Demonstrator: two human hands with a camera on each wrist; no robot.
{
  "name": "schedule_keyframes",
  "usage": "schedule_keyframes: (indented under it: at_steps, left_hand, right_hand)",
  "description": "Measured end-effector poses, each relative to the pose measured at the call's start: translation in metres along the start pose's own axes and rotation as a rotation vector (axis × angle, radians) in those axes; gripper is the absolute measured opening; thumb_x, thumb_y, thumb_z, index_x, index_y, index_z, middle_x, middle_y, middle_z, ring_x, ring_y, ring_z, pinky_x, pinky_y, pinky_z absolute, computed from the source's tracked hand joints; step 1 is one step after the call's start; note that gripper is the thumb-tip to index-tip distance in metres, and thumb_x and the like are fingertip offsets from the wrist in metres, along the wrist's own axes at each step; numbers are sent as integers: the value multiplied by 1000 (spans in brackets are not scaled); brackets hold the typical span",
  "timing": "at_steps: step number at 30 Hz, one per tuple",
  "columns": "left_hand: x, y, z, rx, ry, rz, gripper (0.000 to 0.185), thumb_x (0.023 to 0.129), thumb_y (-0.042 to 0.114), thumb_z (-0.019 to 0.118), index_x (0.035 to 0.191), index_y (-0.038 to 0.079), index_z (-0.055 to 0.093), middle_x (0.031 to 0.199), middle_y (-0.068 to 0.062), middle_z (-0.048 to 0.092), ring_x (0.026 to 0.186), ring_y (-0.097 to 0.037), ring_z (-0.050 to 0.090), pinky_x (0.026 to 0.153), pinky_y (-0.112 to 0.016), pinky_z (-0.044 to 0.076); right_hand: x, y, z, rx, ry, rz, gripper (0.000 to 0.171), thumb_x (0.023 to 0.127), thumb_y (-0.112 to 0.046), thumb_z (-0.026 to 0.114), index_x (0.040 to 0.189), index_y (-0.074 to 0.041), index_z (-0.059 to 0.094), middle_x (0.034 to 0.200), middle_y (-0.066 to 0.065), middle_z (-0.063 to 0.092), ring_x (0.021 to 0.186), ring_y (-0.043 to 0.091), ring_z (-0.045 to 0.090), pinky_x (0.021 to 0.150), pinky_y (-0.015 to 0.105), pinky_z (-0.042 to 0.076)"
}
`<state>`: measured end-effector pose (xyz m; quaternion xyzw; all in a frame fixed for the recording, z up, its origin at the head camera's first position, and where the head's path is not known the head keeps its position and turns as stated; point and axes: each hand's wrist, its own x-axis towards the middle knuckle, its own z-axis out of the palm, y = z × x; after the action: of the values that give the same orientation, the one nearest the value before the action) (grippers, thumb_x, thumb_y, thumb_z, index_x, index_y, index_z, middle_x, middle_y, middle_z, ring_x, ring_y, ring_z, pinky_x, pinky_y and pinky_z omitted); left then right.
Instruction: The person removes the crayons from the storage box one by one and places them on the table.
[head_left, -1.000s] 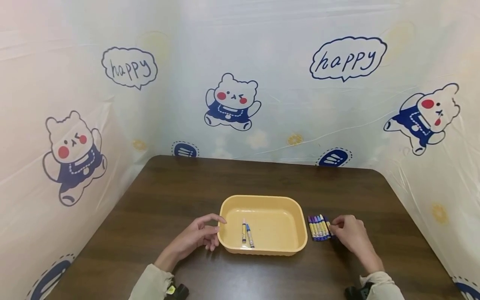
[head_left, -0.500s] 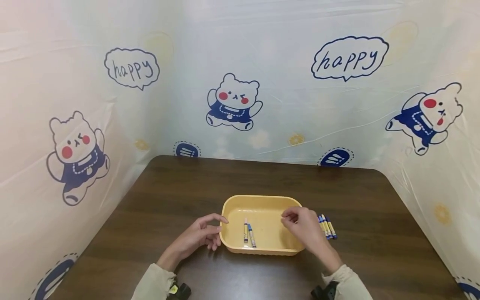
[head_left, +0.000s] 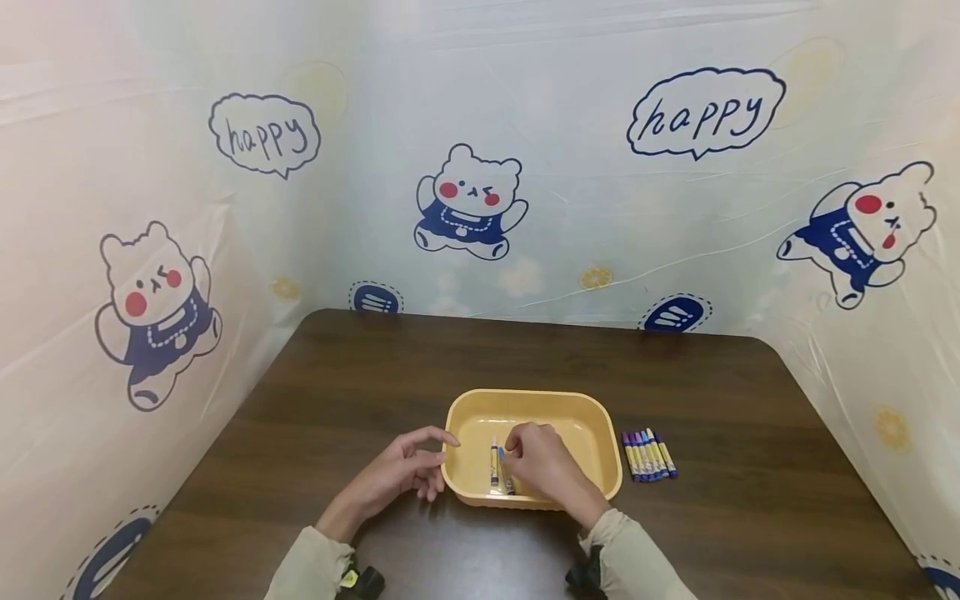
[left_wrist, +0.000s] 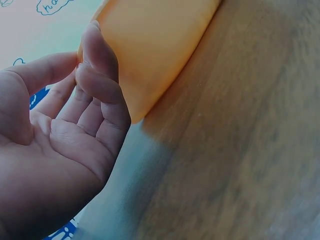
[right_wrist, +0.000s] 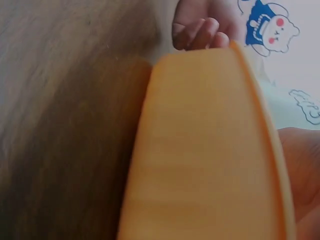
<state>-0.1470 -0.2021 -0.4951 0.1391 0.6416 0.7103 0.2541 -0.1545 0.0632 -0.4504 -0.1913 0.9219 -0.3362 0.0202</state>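
Note:
A yellow plastic tray (head_left: pixel 525 397) sits near the front of the dark wooden table (head_left: pixel 525 350). Two crayons lie in it: a pale-tipped one (head_left: pixel 494 462) and a blue one (head_left: pixel 507 482). My right hand (head_left: pixel 540 462) reaches into the tray, its curled fingertips down at the blue crayon's upper end. Whether it pinches a crayon is hidden. My left hand (head_left: pixel 405 471) rests on the table with loosely curled fingers against the tray's left wall (left_wrist: pixel 150 40). The right wrist view shows the tray's outer wall (right_wrist: pixel 200 150) close up and the left hand's fingertips (right_wrist: pixel 200 32) beyond it.
A row of several blue and purple crayons (head_left: pixel 648 454) lies on the table just right of the tray. Plastic sheeting printed with bears (head_left: pixel 468 200) walls in the table at the back and both sides.
My right hand left the right end of the crayon row, crossed over the tray's right rim and came down beside the two crayons inside. The left hand stayed put.

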Motion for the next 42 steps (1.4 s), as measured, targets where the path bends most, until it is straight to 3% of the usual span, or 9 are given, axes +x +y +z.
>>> schedule_keyframes:
  at_steps: [5, 8, 15, 19, 26, 31, 42]
  left_hand:
    - [0, 2, 1, 1, 4, -7, 37, 103, 16, 54, 134, -3, 49, 77, -8, 69, 62, -17, 64, 55, -26, 50]
    - [0, 3, 0, 2, 4, -7, 38, 103, 14, 53, 135, -5, 47, 76, -7, 69, 62, -17, 64, 55, -26, 49]
    - [0, 2, 0, 8, 3, -9, 39, 102, 18, 56, 134, -2, 50, 77, -8, 69, 63, -17, 64, 55, -26, 50]
    - [1, 2, 0, 12, 9, -14, 38, 102, 18, 55, 134, -2, 50, 77, -8, 69, 63, -17, 64, 55, -26, 50]
    - [1, 1, 1, 15, 7, -14, 36, 103, 16, 54, 134, -2, 50, 77, -7, 69, 63, -17, 64, 56, -26, 50]
    - [1, 0, 1, 13, 1, -12, 34, 103, 17, 54, 133, 1, 52, 78, -8, 69, 64, -17, 64, 56, -25, 50]
    - [-1, 0, 0, 17, 6, -11, 39, 103, 16, 55, 135, -4, 48, 78, -8, 69, 64, -17, 64, 56, -25, 51]
  right_hand:
    - [0, -6, 9, -11, -65, 87, 12, 77, -4, 73, 79, -7, 62, 59, -5, 47, 53, 11, 45, 48, 24, 35]
    - [2, -7, 12, -29, -63, 99, 14, 75, -3, 73, 82, -5, 61, 61, -3, 48, 54, 12, 44, 48, 25, 35]
    - [4, -5, 16, -120, -26, 107, 28, 68, 1, 66, 55, -14, 46, 54, -5, 38, 49, 12, 36, 44, 26, 27]
    - [5, -3, 16, -101, -26, 125, 30, 68, 1, 65, 51, -14, 46, 51, -7, 37, 46, 12, 37, 43, 26, 27]
    - [4, 1, 14, -38, -41, 154, 22, 73, -1, 71, 59, -12, 58, 58, -3, 52, 52, 13, 48, 47, 25, 37]
    - [1, 2, 11, -1, -43, 159, 22, 75, -1, 70, 60, -12, 60, 58, -3, 52, 51, 11, 47, 46, 24, 35]
    - [-8, 4, -14, 87, 30, 164, 5, 80, 0, 72, 82, -4, 69, 71, 2, 60, 58, 11, 54, 50, 24, 43]
